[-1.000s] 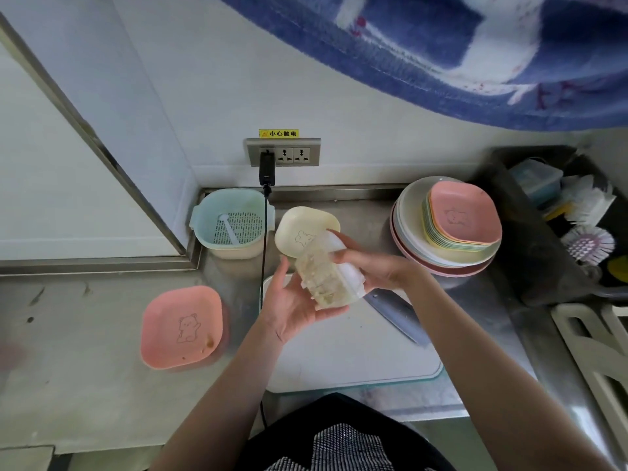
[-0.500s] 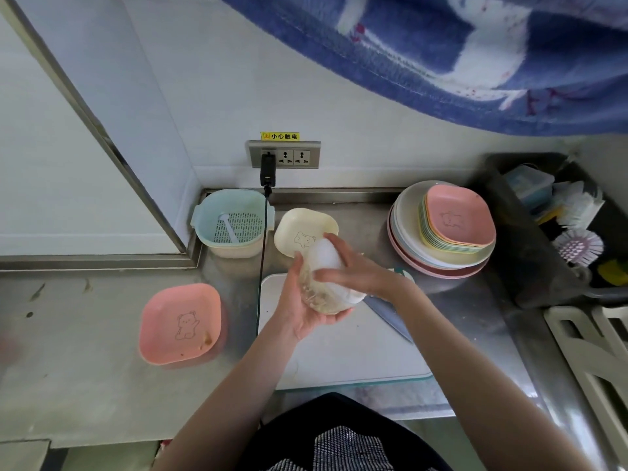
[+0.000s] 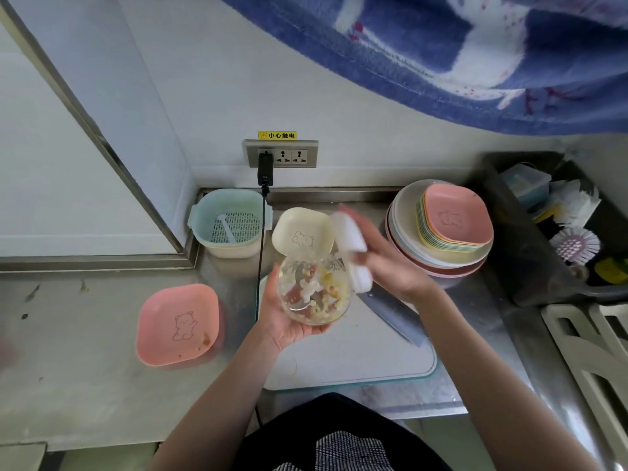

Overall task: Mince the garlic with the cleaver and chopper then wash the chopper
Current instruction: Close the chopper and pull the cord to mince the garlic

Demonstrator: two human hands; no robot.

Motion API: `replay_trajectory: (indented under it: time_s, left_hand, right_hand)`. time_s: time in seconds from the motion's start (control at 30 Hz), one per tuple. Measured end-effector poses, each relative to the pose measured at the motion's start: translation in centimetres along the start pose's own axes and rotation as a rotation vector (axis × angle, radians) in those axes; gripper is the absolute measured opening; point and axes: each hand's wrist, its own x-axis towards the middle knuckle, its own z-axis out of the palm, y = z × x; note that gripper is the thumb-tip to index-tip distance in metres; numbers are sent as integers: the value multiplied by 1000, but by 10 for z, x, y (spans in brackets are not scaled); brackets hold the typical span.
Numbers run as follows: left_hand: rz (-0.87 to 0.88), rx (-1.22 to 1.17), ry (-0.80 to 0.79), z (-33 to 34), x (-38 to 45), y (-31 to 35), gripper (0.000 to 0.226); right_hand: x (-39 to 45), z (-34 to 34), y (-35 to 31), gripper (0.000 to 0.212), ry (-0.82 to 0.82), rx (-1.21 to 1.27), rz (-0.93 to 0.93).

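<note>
Cupping chopper bowl (image 3: 312, 294), left hand (image 3: 289, 321); right hand (image 3: 384, 263) blurred, seemingly gripping lid (image 3: 350, 232).

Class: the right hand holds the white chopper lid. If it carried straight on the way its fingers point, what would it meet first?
The right hand points up-left toward the back wall, so probably the cream dish first; the motion blur leaves depth unclear.

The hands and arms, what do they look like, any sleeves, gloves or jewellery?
Both forearms are bare to the bottom of the picture, with no sleeves in view. The left hand and right hand wear no gloves, and no rings, watch or bracelet show. The right hand is motion-blurred, so fine detail is unclear.
</note>
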Motion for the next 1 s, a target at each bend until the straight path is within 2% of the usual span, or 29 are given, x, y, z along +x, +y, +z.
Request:
replay_trajectory:
  time_s: [0.1, 0.23, 0.3, 0.4, 0.53, 0.7, 0.8, 0.93, 1.0]
  left_hand:
    - [27, -44, -7, 0, -2, 0, 79]
    - [84, -46, -3, 6, -1, 0, 69]
    - [103, -47, -10, 4, 0, 2, 66]
    - [99, -33, 2, -3, 2, 1, 69]
    - [90, -47, -21, -6, 2, -2, 72]
    - [167, -51, 63, -13, 10, -3, 69]
    - [150, -57, 78, -16, 11, -4, 71]
    - [111, -43, 40, -22, 8, -9, 89]
    - [89, -23, 61, -23, 8, -10, 83]
  right_hand:
    - [-6, -11, 2, 79, 108, 382, 66]
    - [-6, -17, 17, 77, 170, 536, 80]
    - [-8, -17, 23, 68, 206, 623, 61]
    - [-13, -16, 25, 48, 261, 703, 98]
    - [-16, -15, 31, 52, 328, 812, 167]
    - [-20, -12, 32, 54, 340, 933, 118]
    - [-24, -14, 35, 56, 329, 1035, 123]
    - [-25, -16, 48, 54, 368, 973, 180]
    - [-25, -19, 54, 51, 449, 912, 186]
